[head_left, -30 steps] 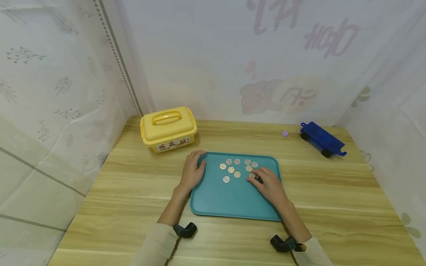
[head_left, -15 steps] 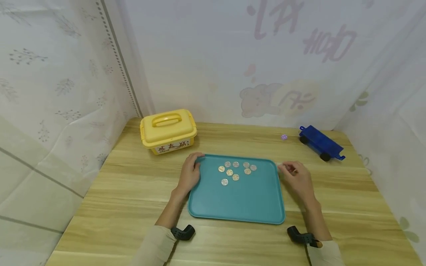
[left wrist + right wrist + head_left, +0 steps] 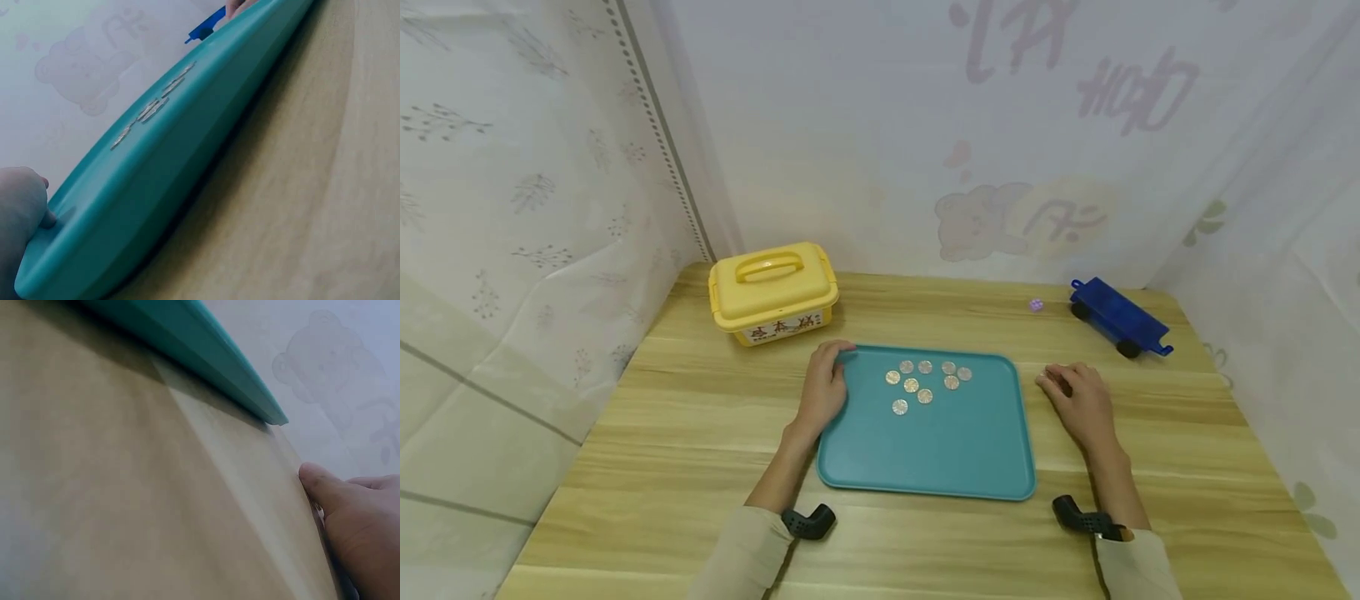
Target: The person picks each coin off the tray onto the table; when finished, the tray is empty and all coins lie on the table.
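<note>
A teal tray (image 3: 925,458) lies on the wooden table with several round coins (image 3: 911,385) spread over its far half. My left hand (image 3: 822,387) grips the tray's far left corner, and in the left wrist view the thumb (image 3: 47,219) rests inside the rim. To the right of the tray, my right hand (image 3: 1082,406) is low over the tabletop, thumb and fingers pinched together on a coin. That coin is mostly hidden; only a small shiny bit shows between the fingers in the right wrist view.
Back left stands a yellow lidded box (image 3: 775,292) with a handle. At the back right are a blue toy wagon (image 3: 1120,317) with black wheels and a small purple piece (image 3: 1036,305). Patterned curtains (image 3: 850,125) close off the table's back and sides.
My right hand has picked a coin from the tray's right side and moved right, past the rim, over the table. My left hand stays at the tray's left edge.
</note>
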Tool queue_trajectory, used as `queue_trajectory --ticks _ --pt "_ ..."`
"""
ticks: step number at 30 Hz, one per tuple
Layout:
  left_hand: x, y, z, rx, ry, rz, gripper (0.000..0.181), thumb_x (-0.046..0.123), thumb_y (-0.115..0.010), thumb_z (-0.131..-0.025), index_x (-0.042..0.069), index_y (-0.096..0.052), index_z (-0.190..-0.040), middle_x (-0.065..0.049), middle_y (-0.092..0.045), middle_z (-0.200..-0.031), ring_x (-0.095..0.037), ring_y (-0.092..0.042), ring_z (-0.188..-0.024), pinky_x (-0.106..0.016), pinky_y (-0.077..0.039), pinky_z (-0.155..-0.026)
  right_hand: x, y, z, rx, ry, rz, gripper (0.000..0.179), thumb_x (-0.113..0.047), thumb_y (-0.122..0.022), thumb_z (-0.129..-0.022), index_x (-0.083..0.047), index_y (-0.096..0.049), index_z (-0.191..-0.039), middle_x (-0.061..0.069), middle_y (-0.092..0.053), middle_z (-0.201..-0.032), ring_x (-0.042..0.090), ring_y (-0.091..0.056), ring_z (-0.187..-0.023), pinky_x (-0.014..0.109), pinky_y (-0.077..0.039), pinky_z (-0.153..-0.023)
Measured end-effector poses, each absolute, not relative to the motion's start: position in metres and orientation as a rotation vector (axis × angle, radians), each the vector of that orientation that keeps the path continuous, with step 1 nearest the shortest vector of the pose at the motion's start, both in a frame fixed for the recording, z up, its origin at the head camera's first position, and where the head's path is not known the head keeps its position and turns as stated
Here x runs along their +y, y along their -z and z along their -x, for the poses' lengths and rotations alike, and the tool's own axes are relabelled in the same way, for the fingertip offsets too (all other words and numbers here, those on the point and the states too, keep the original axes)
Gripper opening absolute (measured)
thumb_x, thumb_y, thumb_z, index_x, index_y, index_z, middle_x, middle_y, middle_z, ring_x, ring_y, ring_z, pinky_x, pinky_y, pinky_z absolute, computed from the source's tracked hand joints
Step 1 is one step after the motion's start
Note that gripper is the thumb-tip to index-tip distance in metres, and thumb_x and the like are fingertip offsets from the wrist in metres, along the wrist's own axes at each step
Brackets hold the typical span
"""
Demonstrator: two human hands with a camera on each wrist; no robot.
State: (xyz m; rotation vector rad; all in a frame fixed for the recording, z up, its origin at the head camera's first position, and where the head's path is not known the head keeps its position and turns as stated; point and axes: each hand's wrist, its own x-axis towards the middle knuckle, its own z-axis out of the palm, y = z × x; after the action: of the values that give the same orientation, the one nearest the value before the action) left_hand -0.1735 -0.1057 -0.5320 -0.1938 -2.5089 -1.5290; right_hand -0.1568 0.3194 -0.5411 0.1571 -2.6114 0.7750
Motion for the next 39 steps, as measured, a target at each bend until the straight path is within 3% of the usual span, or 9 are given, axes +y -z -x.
queue_trajectory --ticks 5,13,17,22,25,33,39 --pt "-0.107 0.531 0.173 -2.518 1.512 0.204 0.036 -0.012 -0.041 -0.096 0.001 -0.063 -0.122 -0.016 -0.055 -0.133 -0.033 -0.048 -0.129 -0.050 -0.041 -0.109 0.315 0.541 0.163 -2.578 -0.732 -0.222 0.029 -0.015 -0.076 -0.088 0.003 -0.073 -0.111 0.017 -0.063 -0.094 0.034 -0.054 -0.088 0.043 -0.038 -0.075" --pt "-0.105 0.533 0.173 -2.545 1.502 0.213 0.037 -0.011 -0.041 -0.097 0.003 -0.063 -0.122 -0.014 -0.054 -0.134 -0.033 -0.047 -0.126 -0.049 -0.042 -0.107 0.314 0.542 0.161 -2.578 -0.837 -0.148 0.030 -0.017 -0.074 -0.090 0.003 -0.073 -0.112 0.018 -0.064 -0.095 0.032 -0.053 -0.088 0.039 -0.035 -0.077" --pt "-0.105 0.534 0.174 -2.556 1.476 0.224 0.037 -0.011 -0.041 -0.097 0.003 -0.063 -0.124 -0.015 -0.054 -0.133 -0.033 -0.048 -0.125 -0.049 -0.043 -0.106 0.315 0.543 0.160 -2.571 -0.916 -0.081 0.031 -0.022 -0.072 -0.092 0.001 -0.072 -0.113 0.017 -0.065 -0.098 0.024 -0.053 -0.088 0.033 -0.037 -0.077" --pt "-0.105 0.532 0.174 -2.562 1.454 0.222 0.042 -0.009 -0.040 -0.098 0.003 -0.057 -0.135 -0.017 -0.054 -0.135 -0.035 -0.047 -0.128 -0.050 -0.042 -0.108 0.314 0.541 0.163 -2.488 -1.018 -0.046 0.022 -0.017 -0.070 -0.093 0.001 -0.072 -0.105 0.016 -0.064 -0.094 0.008 -0.050 -0.082 0.016 -0.038 -0.073" --pt "-0.105 0.531 0.174 -2.578 1.443 0.207 0.045 -0.008 -0.040 -0.099 0.003 -0.053 -0.140 -0.017 -0.053 -0.137 -0.034 -0.045 -0.130 -0.050 -0.041 -0.109 0.312 0.537 0.163 -2.459 -1.066 -0.038 0.018 -0.015 -0.069 -0.094 0.001 -0.071 -0.102 0.015 -0.062 -0.092 0.001 -0.047 -0.080 0.012 -0.037 -0.070" --pt "-0.108 0.533 0.172 -2.564 1.427 0.203 0.047 -0.008 -0.039 -0.098 0.004 -0.050 -0.143 -0.016 -0.053 -0.140 -0.034 -0.044 -0.134 -0.049 -0.039 -0.112 0.290 0.513 0.157 -2.565 -1.228 -0.008 0.029 -0.031 -0.064 -0.098 -0.007 -0.070 -0.112 0.002 -0.062 -0.106 -0.001 -0.052 -0.090 0.013 -0.042 -0.078" --pt "-0.108 0.532 0.174 -2.555 1.431 0.230 0.044 -0.008 -0.039 -0.098 0.002 -0.055 -0.138 -0.016 -0.055 -0.138 -0.033 -0.045 -0.132 -0.047 -0.040 -0.111 0.256 0.494 0.148 -2.614 -1.285 -0.344 0.018 -0.019 -0.065 -0.097 -0.005 -0.071 -0.108 0.005 -0.066 -0.103 0.003 -0.054 -0.095 0.023 -0.046 -0.083"
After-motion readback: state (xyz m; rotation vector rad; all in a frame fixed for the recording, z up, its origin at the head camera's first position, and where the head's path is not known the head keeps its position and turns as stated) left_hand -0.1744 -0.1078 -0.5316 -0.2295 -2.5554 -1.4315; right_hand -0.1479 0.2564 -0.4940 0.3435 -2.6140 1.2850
